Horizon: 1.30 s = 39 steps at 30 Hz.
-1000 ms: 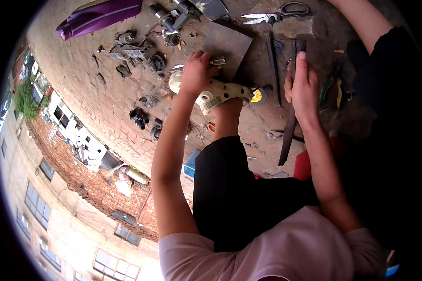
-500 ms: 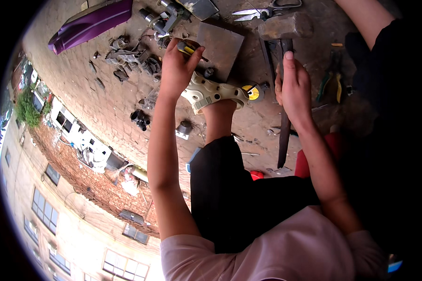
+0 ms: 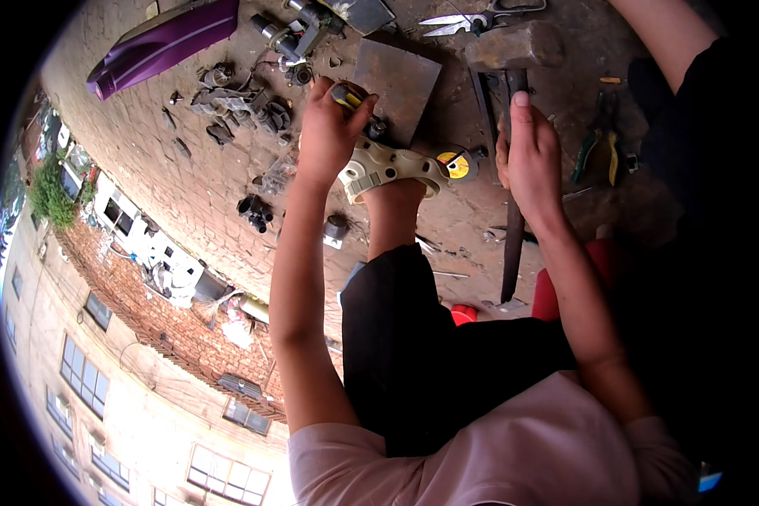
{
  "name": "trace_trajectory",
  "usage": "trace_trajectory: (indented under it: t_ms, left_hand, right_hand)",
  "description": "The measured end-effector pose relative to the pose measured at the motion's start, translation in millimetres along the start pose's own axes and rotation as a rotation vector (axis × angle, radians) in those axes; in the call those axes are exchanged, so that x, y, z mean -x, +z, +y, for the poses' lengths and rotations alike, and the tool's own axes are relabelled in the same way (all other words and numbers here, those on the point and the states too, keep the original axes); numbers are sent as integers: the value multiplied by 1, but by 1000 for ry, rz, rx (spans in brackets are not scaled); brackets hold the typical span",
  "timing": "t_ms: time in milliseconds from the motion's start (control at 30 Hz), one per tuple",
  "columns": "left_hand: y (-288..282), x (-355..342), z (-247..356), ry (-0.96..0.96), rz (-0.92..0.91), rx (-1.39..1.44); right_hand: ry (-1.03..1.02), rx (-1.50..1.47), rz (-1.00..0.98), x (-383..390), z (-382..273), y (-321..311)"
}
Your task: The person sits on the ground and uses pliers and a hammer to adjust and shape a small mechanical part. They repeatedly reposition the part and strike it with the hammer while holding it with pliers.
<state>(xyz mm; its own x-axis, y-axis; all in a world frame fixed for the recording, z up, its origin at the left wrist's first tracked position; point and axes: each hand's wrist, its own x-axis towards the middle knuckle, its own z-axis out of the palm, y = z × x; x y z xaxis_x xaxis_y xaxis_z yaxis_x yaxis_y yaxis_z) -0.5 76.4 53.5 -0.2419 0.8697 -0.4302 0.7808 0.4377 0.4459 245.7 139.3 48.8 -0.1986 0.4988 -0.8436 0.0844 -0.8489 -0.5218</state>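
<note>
My left hand (image 3: 327, 131) is closed around a short yellow-and-black tool (image 3: 347, 97) at the left edge of a square metal plate (image 3: 401, 80). A small dark cylindrical part (image 3: 376, 126) sits just below that hand's thumb. My right hand (image 3: 531, 160) grips the long dark handle (image 3: 512, 261) of a sledgehammer, whose blocky head (image 3: 514, 49) lies beyond it. My foot in a beige clog (image 3: 394, 169) rests below the plate, beside a yellow-faced disc (image 3: 458, 166). Pliers (image 3: 611, 156) lie right of the hammer.
Large scissors (image 3: 451, 25), metal parts (image 3: 236, 105) and a purple plastic panel (image 3: 162, 46) lie on the paved ground. Another person's arm (image 3: 666, 38) reaches in at upper right. A red object (image 3: 548, 291) sits by the hammer handle. A building (image 3: 84, 375) stands at left.
My left hand has shifted left from over the clog toward the plate's edge, bringing the yellow-and-black tool into view, then slightly back right. The hammer and right hand appear slightly farther left.
</note>
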Motion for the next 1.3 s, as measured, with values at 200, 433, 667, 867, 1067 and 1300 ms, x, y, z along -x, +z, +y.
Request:
trace_trajectory:
  t_ms: [200,433,667,867,1067,1300]
  left_hand:
    - [15,-3,4,17,47,-5]
    - [32,5,5,-123,93,175]
    - [49,12,-8,-193,284,300]
    - [58,10,-19,-76,396,312]
    - [63,13,-21,-76,387,330]
    - [83,20,-37,32,525,249]
  right_hand:
    - [-35,63,-15,5,-4,5]
    - [-312,211,-136,20,-20,17]
    - [-391,393,-231,35,-33,22]
    - [-592,276,-298,67,-65,35]
    - [-777,288,-273,83,-81,65]
    - [-584,1047,-206,7,2,49]
